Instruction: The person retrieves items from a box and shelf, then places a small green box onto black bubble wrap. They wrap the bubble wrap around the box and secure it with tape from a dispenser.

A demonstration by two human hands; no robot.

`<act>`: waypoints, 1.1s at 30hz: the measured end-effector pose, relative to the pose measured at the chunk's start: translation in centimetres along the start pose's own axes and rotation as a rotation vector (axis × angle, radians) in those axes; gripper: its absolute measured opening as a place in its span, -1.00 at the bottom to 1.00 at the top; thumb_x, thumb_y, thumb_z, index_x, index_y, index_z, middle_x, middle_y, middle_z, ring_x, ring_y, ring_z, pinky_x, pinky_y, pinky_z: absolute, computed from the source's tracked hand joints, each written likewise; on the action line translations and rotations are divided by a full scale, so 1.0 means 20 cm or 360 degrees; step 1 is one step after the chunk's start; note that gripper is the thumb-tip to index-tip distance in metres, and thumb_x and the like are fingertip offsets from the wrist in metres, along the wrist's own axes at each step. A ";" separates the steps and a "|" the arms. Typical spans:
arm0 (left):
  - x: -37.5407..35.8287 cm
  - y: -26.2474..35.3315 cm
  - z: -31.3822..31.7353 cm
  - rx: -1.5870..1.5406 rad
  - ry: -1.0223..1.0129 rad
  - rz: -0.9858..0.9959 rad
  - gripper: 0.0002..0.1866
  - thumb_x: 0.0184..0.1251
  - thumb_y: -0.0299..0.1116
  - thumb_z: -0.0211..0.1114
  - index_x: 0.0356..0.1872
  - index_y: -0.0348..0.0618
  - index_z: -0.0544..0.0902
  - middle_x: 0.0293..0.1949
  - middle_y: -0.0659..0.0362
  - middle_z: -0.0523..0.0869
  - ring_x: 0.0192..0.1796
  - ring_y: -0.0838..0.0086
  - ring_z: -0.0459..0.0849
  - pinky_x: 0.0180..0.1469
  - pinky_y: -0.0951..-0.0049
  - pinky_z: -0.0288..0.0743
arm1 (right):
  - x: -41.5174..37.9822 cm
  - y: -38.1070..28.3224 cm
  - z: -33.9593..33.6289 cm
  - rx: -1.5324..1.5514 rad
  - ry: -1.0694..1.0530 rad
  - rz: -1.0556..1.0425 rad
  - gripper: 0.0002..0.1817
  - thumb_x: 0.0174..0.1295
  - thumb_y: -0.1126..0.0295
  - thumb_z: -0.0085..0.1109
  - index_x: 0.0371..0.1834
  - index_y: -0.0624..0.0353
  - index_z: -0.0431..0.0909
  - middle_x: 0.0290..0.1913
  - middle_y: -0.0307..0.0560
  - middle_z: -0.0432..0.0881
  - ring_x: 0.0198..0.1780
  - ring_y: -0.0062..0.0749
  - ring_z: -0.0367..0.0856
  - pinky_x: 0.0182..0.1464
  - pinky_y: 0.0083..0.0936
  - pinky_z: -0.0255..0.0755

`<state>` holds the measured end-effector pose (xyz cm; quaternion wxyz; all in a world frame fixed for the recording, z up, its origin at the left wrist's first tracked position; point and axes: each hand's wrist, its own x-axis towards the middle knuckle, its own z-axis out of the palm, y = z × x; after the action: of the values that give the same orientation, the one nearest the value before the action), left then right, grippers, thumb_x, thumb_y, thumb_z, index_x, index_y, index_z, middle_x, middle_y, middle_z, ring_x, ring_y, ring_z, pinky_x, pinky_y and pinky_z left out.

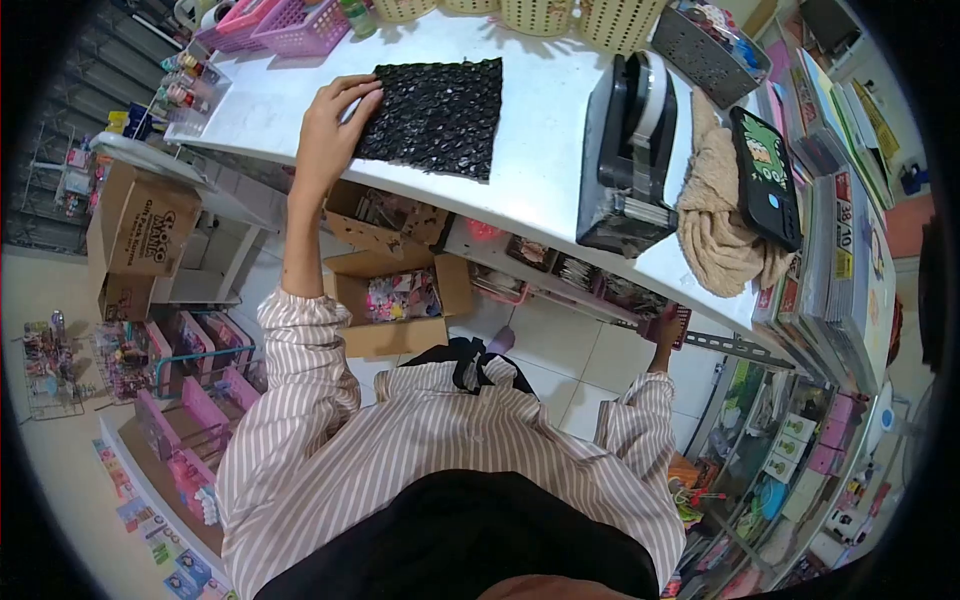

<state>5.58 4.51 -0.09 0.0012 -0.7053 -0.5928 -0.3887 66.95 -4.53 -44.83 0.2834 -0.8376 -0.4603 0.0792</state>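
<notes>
Black bubble-wrap sheet (pixel 430 118): It lies flat on the white table (pixel 540 120), near the front edge, in front of the person. Its surface is shiny and bumpy, and its sides are a little uneven.
Left hand (pixel 338 125): It is at the left side of the sheet, near the far corner. The fingers are lightly bent and the thumb is beside them, touching the sheet's edge. I cannot tell if they pinch it or only rest there.
Right hand (pixel 665 330): It is low, below the table top, at a small pink basket (pixel 683 326) by the shelf. The fingers are partly hidden, so I cannot tell if they grip it.
Tape dispenser (pixel 625 185): It stands on the table, to the right of the sheet and apart from it, with a roll of tape (pixel 652 100) in it.
Cloth (pixel 708 190): It is beige and crumpled, to the right of the dispenser. A black phone (pixel 765 180) lies partly on it.
Baskets: Cream baskets (pixel 535 15) and a purple basket (pixel 303 28) are at the far side of the table.
Cardboard box (pixel 390 336): It is open below the table, with small packets (pixel 402 295) inside.
</notes>
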 end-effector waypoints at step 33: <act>-1.90 -0.49 -0.22 -0.0544 -0.0969 -0.1742 -0.55 0.26 -0.18 0.16 0.01 -0.36 0.46 -0.05 -0.15 0.56 0.00 -0.02 0.53 0.05 0.19 0.40 | -1.24 -3.11 1.17 0.0274 -0.1434 -0.1073 -0.76 0.14 0.47 -0.01 -0.26 0.50 0.50 -0.25 0.34 0.58 -0.10 0.06 0.59 -0.11 -0.18 0.45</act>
<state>-4.79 -26.34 -22.42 -0.4775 -0.3701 -0.7701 -0.2046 -1.46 10.47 -33.25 0.1359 -0.5016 -0.7696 0.3710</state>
